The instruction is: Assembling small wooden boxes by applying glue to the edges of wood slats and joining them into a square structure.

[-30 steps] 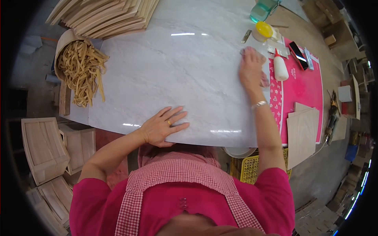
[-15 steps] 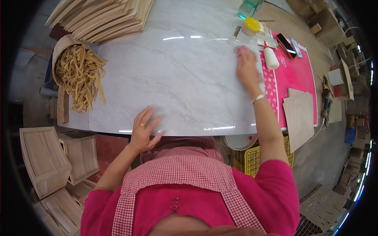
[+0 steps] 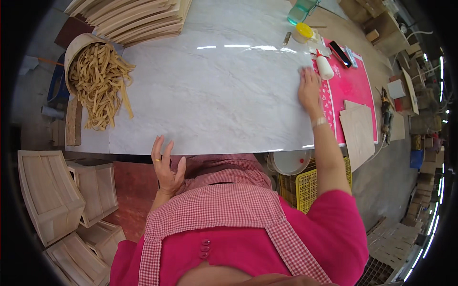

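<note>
Tabletop (image 3: pixel 205 100) — grey, shiny — fills the middle of the frame, its near edge running left to right; the far side is cut off, so I can't tell its long way. By that edge, the left hand (image 3: pixel 169 174) has loose, spread fingers, holding nothing. Farther up at right, the right hand's (image 3: pixel 310 93) fingers lie nearly straight; anything under is hidden. Pressing flat, clear of the white bottle (image 3: pixel 324 68), seems best.

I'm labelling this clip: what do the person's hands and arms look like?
The left hand, gloveless, wears a gold-coloured ring; the right hand, also gloveless, has a pale wrist bracelet. The short sleeves are plain bright pink.
</note>
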`<state>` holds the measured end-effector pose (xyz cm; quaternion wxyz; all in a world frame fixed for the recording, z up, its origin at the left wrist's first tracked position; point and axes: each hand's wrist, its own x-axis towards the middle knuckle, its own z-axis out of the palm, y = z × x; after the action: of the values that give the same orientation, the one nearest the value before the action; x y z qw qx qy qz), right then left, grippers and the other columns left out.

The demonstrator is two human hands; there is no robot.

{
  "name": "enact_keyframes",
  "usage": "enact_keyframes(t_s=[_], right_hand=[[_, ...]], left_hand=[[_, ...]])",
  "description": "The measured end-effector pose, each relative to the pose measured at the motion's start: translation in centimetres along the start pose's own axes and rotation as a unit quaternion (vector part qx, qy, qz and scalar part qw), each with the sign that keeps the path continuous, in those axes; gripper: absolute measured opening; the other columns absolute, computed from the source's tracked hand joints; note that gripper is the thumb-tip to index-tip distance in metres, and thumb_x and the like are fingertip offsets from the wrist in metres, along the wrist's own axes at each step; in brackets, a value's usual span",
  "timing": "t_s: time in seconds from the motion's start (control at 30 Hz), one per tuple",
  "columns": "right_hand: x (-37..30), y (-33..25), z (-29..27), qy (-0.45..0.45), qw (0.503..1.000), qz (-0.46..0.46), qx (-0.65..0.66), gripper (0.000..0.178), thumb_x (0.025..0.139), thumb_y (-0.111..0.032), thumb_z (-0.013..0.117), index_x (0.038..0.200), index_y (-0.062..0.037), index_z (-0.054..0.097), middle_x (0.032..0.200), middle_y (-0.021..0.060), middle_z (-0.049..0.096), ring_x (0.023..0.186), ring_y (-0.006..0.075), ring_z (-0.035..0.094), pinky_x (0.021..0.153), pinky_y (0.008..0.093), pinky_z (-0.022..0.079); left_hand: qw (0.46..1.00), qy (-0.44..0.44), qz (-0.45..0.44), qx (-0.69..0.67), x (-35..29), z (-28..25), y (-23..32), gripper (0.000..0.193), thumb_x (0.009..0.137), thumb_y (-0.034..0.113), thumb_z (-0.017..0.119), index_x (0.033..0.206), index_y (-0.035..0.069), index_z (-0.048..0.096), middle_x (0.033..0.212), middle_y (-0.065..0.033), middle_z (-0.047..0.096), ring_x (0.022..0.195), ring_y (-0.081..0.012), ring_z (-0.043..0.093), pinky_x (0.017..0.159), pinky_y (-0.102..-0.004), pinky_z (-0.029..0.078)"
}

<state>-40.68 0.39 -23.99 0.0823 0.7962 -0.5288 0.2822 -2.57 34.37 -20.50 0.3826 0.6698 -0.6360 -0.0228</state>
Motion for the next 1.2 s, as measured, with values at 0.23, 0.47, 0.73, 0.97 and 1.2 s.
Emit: enact_keyframes(t_s=[0.23, 0.47, 0.73, 0.97, 1.2], right_hand=[[2.3, -1.4, 0.6, -0.124, 0.990, 0.022, 0.061, 0.030, 0.093, -0.010, 0.049, 0.122, -0.0026, 0.054, 0.124, 0.0193, 0.056, 0.115, 0.0371, 0.050, 0.101, 0.0417, 0.037], [-9.2, -4.3, -8.8, -0.091, 0.989, -0.063, 0.103, 0.035, 0.093, -0.007, 0.050, 0.126, 0.0027, 0.051, 0.132, 0.0205, 0.049, 0.123, 0.0365, 0.045, 0.106, 0.0421, 0.033], [5.5, 5.4, 3.2, -0.063, 0.994, -0.039, 0.076, 0.035, 0.097, -0.019, 0.045, 0.126, 0.0000, 0.052, 0.130, 0.0207, 0.052, 0.122, 0.0366, 0.047, 0.106, 0.0404, 0.033], [-0.7, 2.9, -1.8, -0.054, 0.989, -0.093, 0.100, 0.038, 0.095, -0.015, 0.048, 0.129, 0.0015, 0.049, 0.134, 0.0209, 0.049, 0.125, 0.0363, 0.044, 0.109, 0.0438, 0.029], [-14.9, -3.1, -12.1, -0.123, 0.988, -0.014, 0.094, 0.047, 0.091, -0.007, 0.047, 0.137, 0.0010, 0.041, 0.144, 0.0211, 0.038, 0.134, 0.0363, 0.035, 0.112, 0.0456, 0.022]], left_hand=[[1.000, 0.028, 0.002, -0.012, -0.7, -0.3, 0.8, 0.052, 0.077, 0.009, 0.066, 0.126, -0.001, 0.052, 0.139, -0.0226, 0.039, 0.130, -0.0407, 0.037, 0.104, -0.0481, 0.033], [0.995, 0.043, -0.087, 0.008, -3.0, -0.4, 0.5, 0.052, 0.078, 0.009, 0.066, 0.127, -0.001, 0.051, 0.140, -0.0226, 0.038, 0.127, -0.0392, 0.039, 0.103, -0.0466, 0.034], [0.998, 0.025, -0.049, 0.032, -0.8, -0.6, 2.7, 0.053, 0.078, 0.009, 0.067, 0.128, 0.000, 0.051, 0.140, -0.0233, 0.038, 0.126, -0.0373, 0.040, 0.102, -0.0448, 0.035], [0.996, 0.036, -0.075, 0.028, -0.9, 0.2, 4.1, 0.052, 0.079, 0.008, 0.067, 0.128, 0.000, 0.051, 0.140, -0.0231, 0.039, 0.126, -0.0360, 0.041, 0.103, -0.0442, 0.035], [0.998, -0.001, -0.061, 0.001, -0.5, 0.7, 3.1, 0.053, 0.078, 0.005, 0.068, 0.129, 0.001, 0.051, 0.140, -0.0217, 0.039, 0.127, -0.0341, 0.041, 0.103, -0.0429, 0.035]])
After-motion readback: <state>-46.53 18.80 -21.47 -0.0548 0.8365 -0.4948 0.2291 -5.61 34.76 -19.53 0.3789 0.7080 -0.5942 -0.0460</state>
